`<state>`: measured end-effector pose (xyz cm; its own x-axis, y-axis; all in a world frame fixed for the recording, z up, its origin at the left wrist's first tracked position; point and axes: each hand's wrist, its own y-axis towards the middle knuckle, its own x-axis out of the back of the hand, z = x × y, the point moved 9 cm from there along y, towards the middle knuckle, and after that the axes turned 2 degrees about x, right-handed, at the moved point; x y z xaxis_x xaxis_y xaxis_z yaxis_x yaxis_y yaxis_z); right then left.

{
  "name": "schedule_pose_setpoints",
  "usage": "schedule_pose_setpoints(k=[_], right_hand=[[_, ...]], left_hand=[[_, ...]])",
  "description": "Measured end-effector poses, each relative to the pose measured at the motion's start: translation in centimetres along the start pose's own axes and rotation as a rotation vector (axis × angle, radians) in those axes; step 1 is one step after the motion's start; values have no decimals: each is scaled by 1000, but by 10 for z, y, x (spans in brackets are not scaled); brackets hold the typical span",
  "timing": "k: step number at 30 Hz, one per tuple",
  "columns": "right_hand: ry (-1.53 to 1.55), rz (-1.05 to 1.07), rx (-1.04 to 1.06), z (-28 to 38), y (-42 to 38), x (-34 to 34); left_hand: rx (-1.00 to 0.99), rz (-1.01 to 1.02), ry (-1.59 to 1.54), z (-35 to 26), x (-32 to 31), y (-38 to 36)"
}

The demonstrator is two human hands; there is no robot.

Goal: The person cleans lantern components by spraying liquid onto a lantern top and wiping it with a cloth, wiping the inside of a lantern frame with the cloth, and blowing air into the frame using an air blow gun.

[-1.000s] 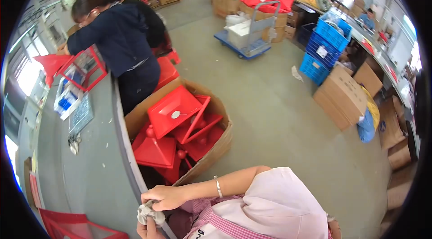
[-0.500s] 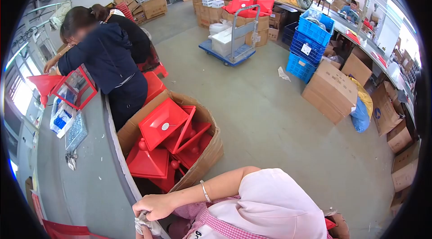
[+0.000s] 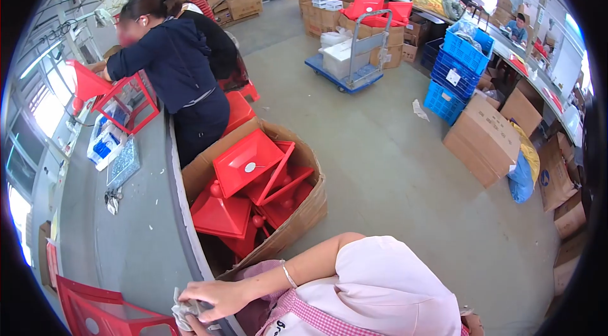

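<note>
A crumpled whitish cloth or tissue (image 3: pixel 179 312) is bunched at the gray table's edge, with my right hand (image 3: pixel 221 297) gripping it from above, fingers bent. Just below, my left hand (image 3: pixel 199 328) shows only a few fingertips against the same bundle; the rest lies past the bottom of the view. Whether a smaller item is wrapped inside cannot be made out. Left of my hands, a red frame with clear panels (image 3: pixel 104 312) lies on the gray table (image 3: pixel 149 253), partly cut off by the view's edge.
A cardboard box (image 3: pixel 310 209) beside the table holds several red pyramid-shaped pieces (image 3: pixel 247 162). A co-worker in dark clothes (image 3: pixel 168 60) leans over another red frame (image 3: pixel 130 105). A blue cart (image 3: pixel 354 76), stacked crates (image 3: pixel 453 73) and cartons (image 3: pixel 484 139) stand on the floor.
The view has turned leftward, showing more of the red frame. My hands and the cloth are farther left over the table. The co-worker's head is raised more.
</note>
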<state>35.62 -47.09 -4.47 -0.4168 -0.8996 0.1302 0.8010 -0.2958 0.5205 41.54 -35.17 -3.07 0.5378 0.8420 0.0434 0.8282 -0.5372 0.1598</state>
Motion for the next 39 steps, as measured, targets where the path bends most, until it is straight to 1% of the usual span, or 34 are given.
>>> schedule_pose_setpoints(k=[3, 4, 7, 8, 11, 12, 15, 16, 19, 20, 22, 23, 24, 25, 26, 28, 31, 34, 35, 36, 37, 38, 39], right_hand=[[-62, 50, 42, 3, -6, -4], [-73, 39, 39, 2, -9, 0], [4, 18, -97, -1, -15, 13], [3, 17, -95, 0, -15, 14], [65, 100, -180, -6, -15, 8], [64, 102, -178, -6, -15, 8], [15, 134, -191, -6, -13, 3], [18, 133, -190, -4, -13, 2], [6, 132, -165, 3, -12, 3], [7, 134, -163, 3, -12, 4], [-17, 102, -122, 2, -12, 6], [-16, 103, -97, 1, -10, 2], [11, 104, -133, 0, -10, 2], [45, 124, -168, -3, -10, 2], [34, 130, -187, -6, -10, 2], [17, 158, -197, 2, -5, -2], [47, 164, -166, 7, 0, -25], [19, 292, -131, 15, 9, -50], [28, 334, -140, 17, 12, -57], [67, 425, -126, 26, 15, -70], [111, 468, -190, 31, 16, -74], [139, 498, -259, 28, 19, -77], [148, 546, -252, 25, 24, -80]], left_hand=[[-40, 141, -44, -3, -20, -5], [-40, 155, -49, 0, -20, -4], [137, 255, -4, 16, -23, -2], [135, 256, -4, 15, -22, -3], [145, 299, -10, 3, -30, -12], [143, 298, -11, 6, -28, -10], [20, 336, 102, 12, -20, -2], [20, 336, 105, 13, -19, -3], [31, 188, 94, 18, -4, -3], [30, 186, 95, 13, -7, -5], [98, 196, 66, 4, -15, -12], [133, 179, 56, 3, -9, -16], [134, 125, 64, 12, 5, -11], [-15, 227, 176, 20, 10, 0], [-149, 314, 300, 27, 18, -4], [-188, 192, 160, 1, 14, -13], [-142, 92, 305, -6, 34, -22], [-9, 49, 286, 9, 59, -34], [47, -6, 269, 12, 68, -37], [97, -44, 244, 13, 79, -40], [112, -120, 245, 9, 92, -45], [136, -140, 157, 10, 101, -47], [153, -151, 70, 11, 108, -48]])
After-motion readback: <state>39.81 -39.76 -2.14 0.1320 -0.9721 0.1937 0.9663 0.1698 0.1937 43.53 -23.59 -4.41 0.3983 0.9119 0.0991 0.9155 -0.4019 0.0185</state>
